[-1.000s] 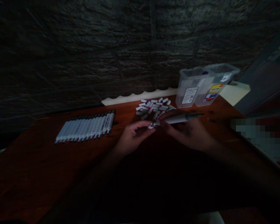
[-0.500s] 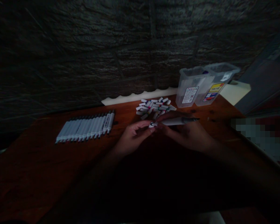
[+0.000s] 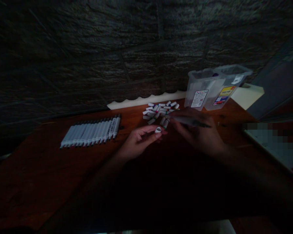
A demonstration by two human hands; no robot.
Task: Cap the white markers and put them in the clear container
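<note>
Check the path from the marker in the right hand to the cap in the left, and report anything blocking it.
Nothing visible stands between the marker and the cap. The loose caps show behind that gap, but they appear to lie on the table beyond.

Gap between markers [image 3: 90,131] and caps [image 3: 158,110], wall [image 3: 141,55] behind

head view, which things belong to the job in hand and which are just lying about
Seemingly the job's: white cylindrical cap (left hand), slim dark-tipped marker (right hand), heaped white caps, row of white markers

Probably just lying about: two clear plastic containers, scalloped cream strip, pale block
</note>
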